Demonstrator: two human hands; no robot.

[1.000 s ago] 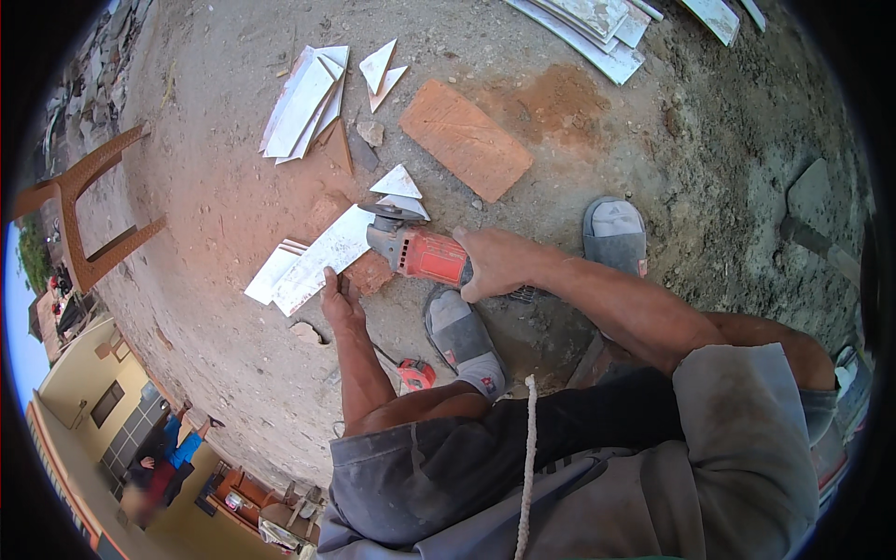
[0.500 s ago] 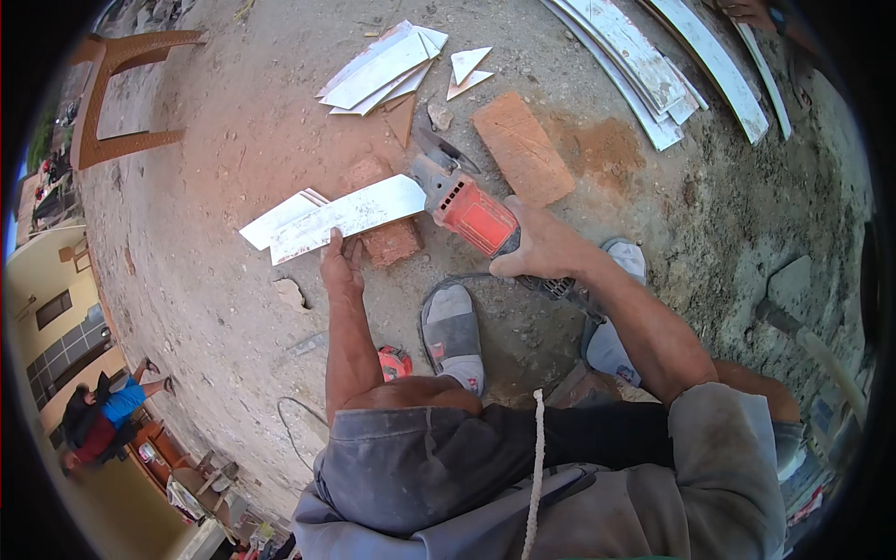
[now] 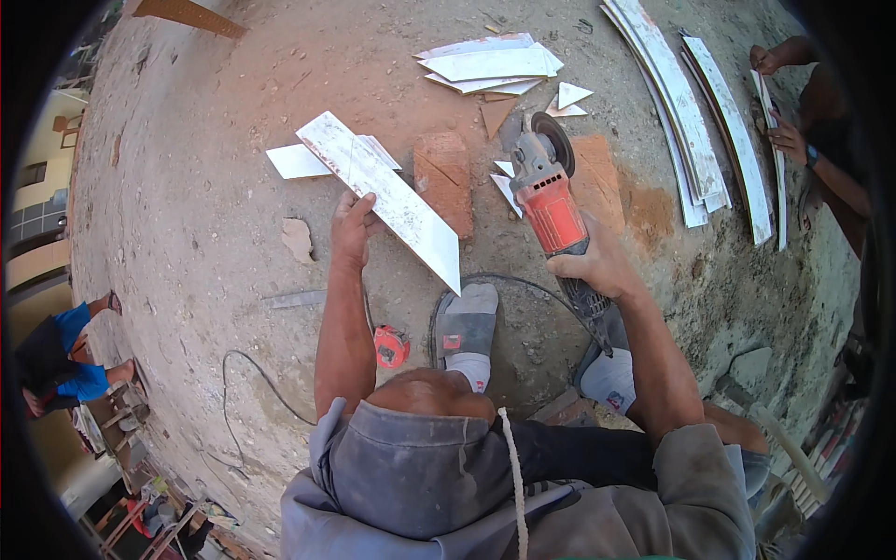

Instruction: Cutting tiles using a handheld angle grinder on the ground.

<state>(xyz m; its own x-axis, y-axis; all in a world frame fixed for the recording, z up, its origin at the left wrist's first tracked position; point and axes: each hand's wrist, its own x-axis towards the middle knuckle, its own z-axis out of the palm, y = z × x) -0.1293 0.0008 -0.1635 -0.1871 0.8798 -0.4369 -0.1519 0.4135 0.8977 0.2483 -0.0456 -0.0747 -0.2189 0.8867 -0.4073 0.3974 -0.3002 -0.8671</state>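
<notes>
In the head view, the left hand [image 3: 353, 231] pinches the white strip [image 3: 387, 196] at its near long edge, the thumb on top and the other fingers curled mostly out of sight under it. The strip's long axis runs slantwise, from upper left down to lower right. Its slanted end tapers to a corner that points toward the person's left sandal [image 3: 467, 336]. It lies across the view of two shorter strips [image 3: 303, 162], just left of a brick [image 3: 442, 182]; whether it touches them I cannot tell.

The right hand [image 3: 602, 266] is wrapped around the red grinder [image 3: 553, 210], its far fingers hidden. The grinder points away from the person and a little left, its disc [image 3: 554, 143] at the far end, in front of a second brick [image 3: 599, 177].

The ground [image 3: 205, 215] is bare, gritty earth, reddish around the bricks. A pile of strips [image 3: 490, 63] lies beyond, long strips [image 3: 672, 103] to the right, a tape measure [image 3: 391, 346] beside the left sandal. At the right edge a co-worker's hands [image 3: 789, 140] touch a narrow strip [image 3: 771, 154]; at the left edge are a person in blue shorts [image 3: 73, 327] and a pale yellow building [image 3: 37, 207].
</notes>
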